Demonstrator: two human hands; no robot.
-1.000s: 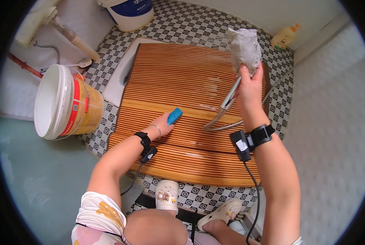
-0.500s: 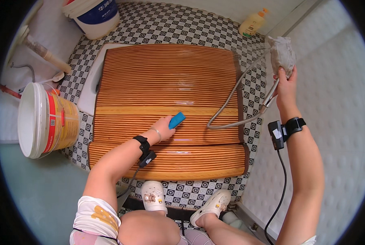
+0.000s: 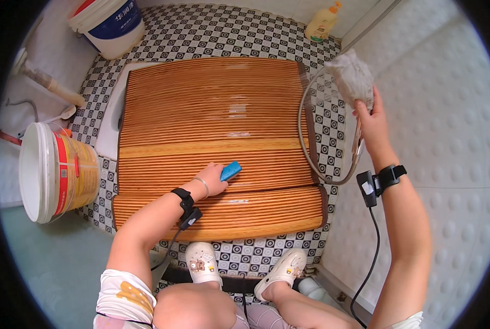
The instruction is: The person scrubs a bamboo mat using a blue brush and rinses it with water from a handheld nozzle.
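Note:
A wet, glossy brown slatted mat (image 3: 212, 98) with paler wood bands lies over the tiled floor, its near part forming a separate fold or panel. My left hand (image 3: 215, 180) is closed around a blue oblong block (image 3: 231, 171) on the mat, left of its middle; the block's underside is hidden. At the right, my right hand (image 3: 372, 118) grips a shower head (image 3: 352, 79) wrapped in crumpled whitish material, held up beside the wall. Its metal hose (image 3: 301, 120) loops down along the mat's right edge.
An open bucket (image 3: 61, 172) lies tipped at the left, beside pipes. A white and blue bucket (image 3: 110, 27) stands at the back left and a yellow pump bottle (image 3: 323, 23) at the back right. A white floor basin (image 3: 110, 118) shows under the mat. My clogs (image 3: 202, 262) are at the near edge.
The blue block and my left hand have moved slightly nearer and left. My right hand has tilted the shower head leftward, and the hose has swung off the mat's middle toward its right edge.

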